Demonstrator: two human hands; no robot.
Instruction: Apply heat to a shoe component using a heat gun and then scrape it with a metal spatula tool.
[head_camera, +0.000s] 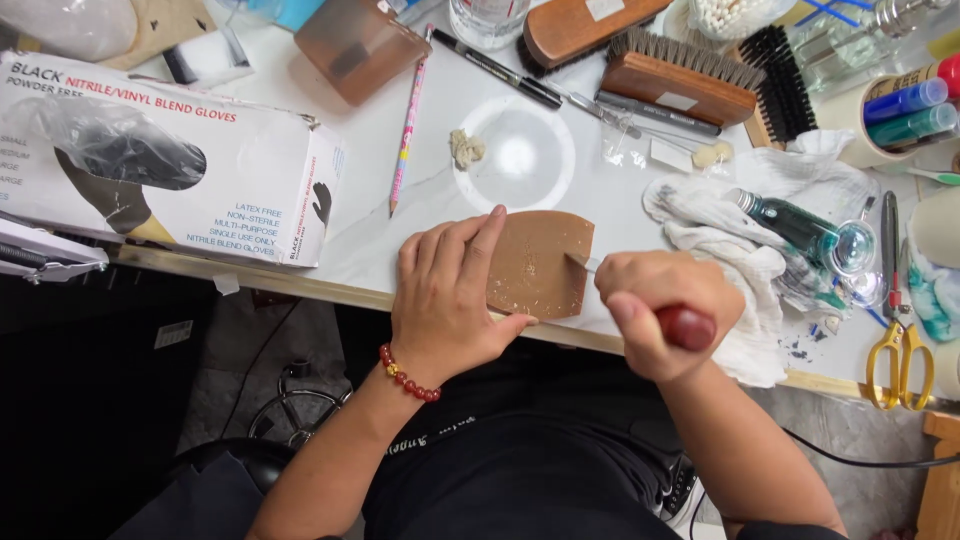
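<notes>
My left hand (447, 295) presses flat on the left side of a brown sole-shaped piece (540, 262) that lies at the near edge of the white table (370, 215). A red bead bracelet circles that wrist. My right hand (660, 310) grips a tool with a dark red handle (686, 326), and its metal tip (578, 262) touches the brown piece's right side. Pale crumbs dot the brown surface.
A glove box (170, 160) lies at the left. A clear round dish (520, 155), a pink pencil (408, 125), wooden brushes (680, 80), a white rag (720, 240) with a green bottle (800, 230), and yellow scissors (900, 350) crowd the table.
</notes>
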